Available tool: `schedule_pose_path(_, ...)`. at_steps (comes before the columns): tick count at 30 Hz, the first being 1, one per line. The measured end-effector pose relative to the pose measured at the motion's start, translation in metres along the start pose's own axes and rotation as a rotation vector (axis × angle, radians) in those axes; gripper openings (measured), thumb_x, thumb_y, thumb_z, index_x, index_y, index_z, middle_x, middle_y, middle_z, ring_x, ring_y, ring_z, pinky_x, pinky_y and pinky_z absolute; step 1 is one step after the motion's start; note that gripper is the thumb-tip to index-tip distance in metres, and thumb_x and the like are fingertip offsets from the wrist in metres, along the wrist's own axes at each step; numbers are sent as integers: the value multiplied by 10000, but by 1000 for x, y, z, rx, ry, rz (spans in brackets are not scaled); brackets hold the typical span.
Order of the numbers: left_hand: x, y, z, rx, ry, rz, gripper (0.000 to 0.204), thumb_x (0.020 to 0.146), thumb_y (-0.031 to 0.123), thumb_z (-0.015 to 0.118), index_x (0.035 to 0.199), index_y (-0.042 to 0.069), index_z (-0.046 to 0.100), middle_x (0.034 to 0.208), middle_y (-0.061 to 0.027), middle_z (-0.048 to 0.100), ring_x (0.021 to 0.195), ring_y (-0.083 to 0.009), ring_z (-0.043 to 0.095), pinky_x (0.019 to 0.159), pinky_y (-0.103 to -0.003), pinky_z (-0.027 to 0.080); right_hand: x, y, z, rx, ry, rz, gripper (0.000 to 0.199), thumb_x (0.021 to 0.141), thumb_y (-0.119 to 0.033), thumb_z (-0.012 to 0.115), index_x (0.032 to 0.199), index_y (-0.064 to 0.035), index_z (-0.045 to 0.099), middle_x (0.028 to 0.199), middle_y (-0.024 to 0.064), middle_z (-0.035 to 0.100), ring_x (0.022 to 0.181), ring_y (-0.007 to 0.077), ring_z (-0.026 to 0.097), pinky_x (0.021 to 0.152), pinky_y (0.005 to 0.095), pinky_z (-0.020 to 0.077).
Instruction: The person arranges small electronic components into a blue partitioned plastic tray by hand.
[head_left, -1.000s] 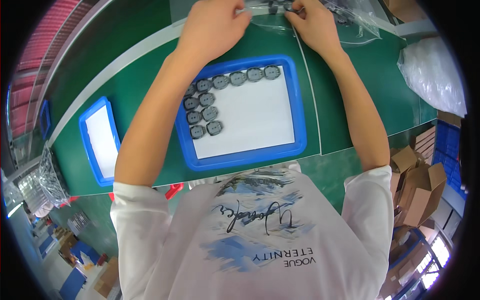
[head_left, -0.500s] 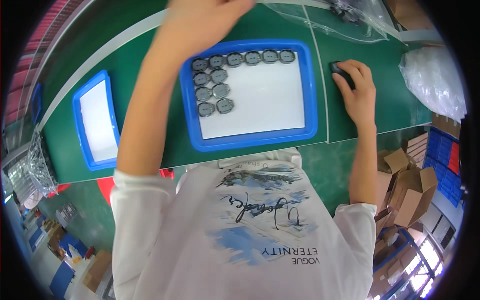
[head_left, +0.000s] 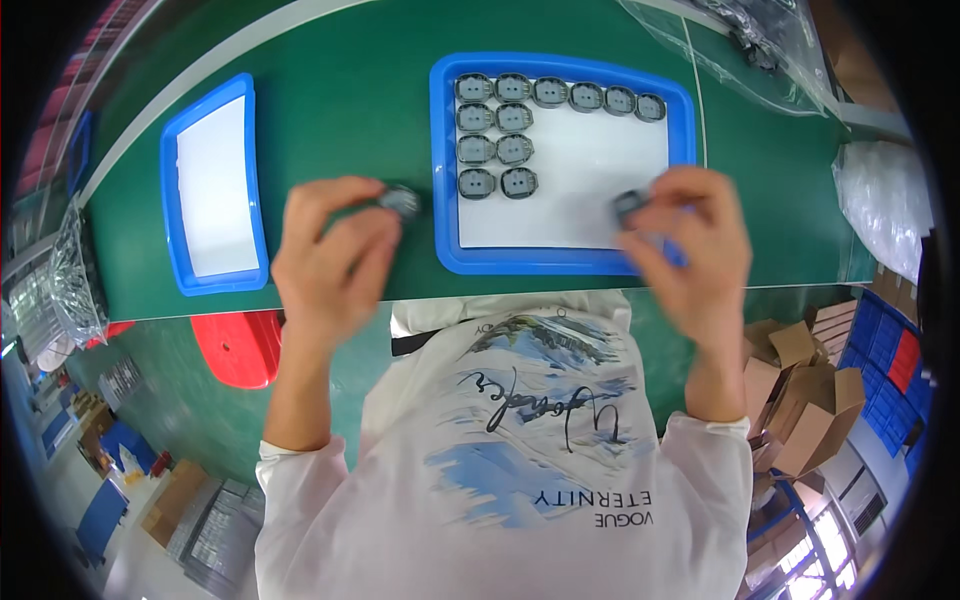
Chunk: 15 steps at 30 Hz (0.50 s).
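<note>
The left hand (head_left: 330, 255) pinches a small grey part (head_left: 402, 201) at its fingertips, just left of the blue tray (head_left: 563, 261). The right hand (head_left: 690, 245) pinches another part (head_left: 630, 205) over the tray's right side, nearer the open spots

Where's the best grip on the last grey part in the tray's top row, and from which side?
Take the grey part by its two outer edges, coming from above. It lies flat on the blue tray, with a neighbour on one side and the raised rim on the other.
</note>
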<state>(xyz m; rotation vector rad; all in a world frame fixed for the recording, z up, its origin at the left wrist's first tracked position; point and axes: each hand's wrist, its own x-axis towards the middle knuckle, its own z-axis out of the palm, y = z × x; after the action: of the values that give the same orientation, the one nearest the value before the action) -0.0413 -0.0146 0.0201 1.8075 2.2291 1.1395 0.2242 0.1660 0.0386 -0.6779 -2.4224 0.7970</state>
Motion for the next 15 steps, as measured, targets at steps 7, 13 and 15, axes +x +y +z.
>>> schedule_pose_path(7,13,17,28,-87,-237,220,138,682,10,758,810,29,709,1121,-108,620,1038,-340,539,876,-439,437,30,-2,48,84,-372,-191,190,801,-99,770,965,-64,679,883,74,566,773,271,606,655,391,498)
schedule_pose_path(13,25,21,27,-51,-312,186,90,698,16,745,781,30,712,1150,-116,606,1074,-346,514,895,-459,421,34,7,50,60,-429,-274,204,775,-87,773,954,-65,676,866,76,556,758,276,602,642,397,511)
schedule_pose_path(15,29,23,27,-47,-333,181,100,702,24,754,794,34,715,1154,-116,604,1081,-345,511,901,-459,419,35,8,52,57,-400,-295,213,760,-91,779,943,-67,673,853,73,555,762,278,608,638,395,510)
